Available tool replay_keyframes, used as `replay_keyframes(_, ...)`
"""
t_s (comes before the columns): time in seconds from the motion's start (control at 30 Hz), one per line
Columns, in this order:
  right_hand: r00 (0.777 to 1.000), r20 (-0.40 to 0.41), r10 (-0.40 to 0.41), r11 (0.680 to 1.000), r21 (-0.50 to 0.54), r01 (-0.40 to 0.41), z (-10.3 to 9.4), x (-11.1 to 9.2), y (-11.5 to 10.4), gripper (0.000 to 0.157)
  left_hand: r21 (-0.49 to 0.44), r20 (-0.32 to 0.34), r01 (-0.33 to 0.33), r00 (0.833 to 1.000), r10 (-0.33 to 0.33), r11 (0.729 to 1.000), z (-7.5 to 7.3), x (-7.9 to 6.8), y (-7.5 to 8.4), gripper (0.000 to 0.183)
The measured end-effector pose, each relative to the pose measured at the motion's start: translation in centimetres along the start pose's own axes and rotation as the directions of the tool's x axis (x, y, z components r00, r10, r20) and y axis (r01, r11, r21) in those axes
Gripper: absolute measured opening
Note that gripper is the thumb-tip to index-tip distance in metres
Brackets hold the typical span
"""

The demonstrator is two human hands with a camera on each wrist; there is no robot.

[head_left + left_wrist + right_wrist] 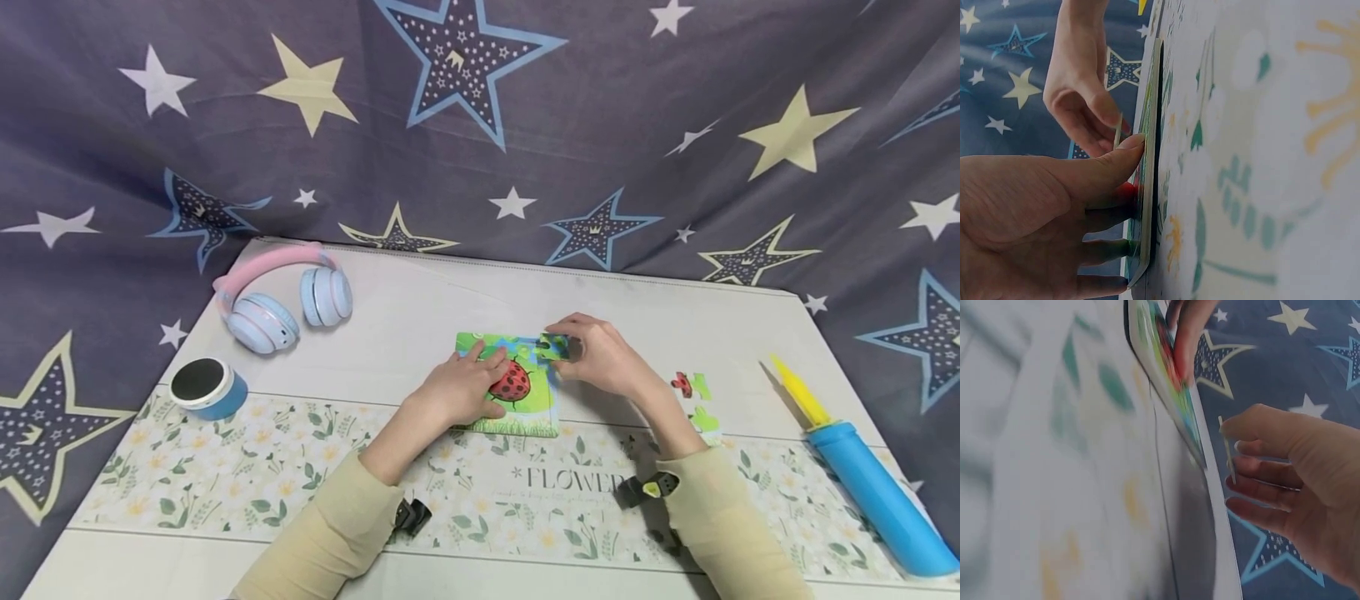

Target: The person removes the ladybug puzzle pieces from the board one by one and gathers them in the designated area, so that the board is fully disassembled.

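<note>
While the left hand [461,390], fingers extended, touches the puzzle [531,403], the right hand [602,353] pinches a piece [553,346]. Headphones [259,323] lie apart.

I could read one word, "FLOWER" [576,478], in thin dark capitals on the table cover [330,454], just right of the lower centre of the head view, a small asterisk-like mark [517,472] before it. A black device [630,493] at my right cuff [693,479] stood by its end. The fainter line [555,497] beneath was too small to read.
</note>
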State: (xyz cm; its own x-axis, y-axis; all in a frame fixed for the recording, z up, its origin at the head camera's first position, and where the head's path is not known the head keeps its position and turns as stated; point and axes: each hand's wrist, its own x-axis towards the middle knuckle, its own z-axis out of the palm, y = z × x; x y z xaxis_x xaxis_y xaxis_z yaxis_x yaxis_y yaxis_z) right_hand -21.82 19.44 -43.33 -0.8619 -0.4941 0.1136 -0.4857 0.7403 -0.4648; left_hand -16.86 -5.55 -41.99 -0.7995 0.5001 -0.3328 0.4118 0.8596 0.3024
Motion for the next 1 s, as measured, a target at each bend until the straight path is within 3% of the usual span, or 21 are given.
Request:
replay_keyframes(0.53, 0.994, -0.085, 0.064, 0.998, -0.001, -0.064, -4.4, -4.2, 6.3, 0.06, -0.004, -0.005, -0.002, 1.0, 0.002, 1.0, 0.1, 0.0, 0.1, 0.08)
replay_keyframes(0.83, 0.992, -0.126, 0.021, 0.997, -0.074, -0.03, -6.5, -5.7, 9.4, 0.057, -0.01, -0.005, 0.0, 1.0, 0.0, 1.0, -0.1, -0.1, 0.1, 0.081)
replay_keyframes(1.0, 0.99, -0.126, 0.068, 0.994, -0.075, -0.078, -7.5, -6.4, 11.2, 0.057, -0.01, -0.005, 0.0, 1.0, 0.0, 1.0, 0.0, -0.1, 0.0, 0.081)
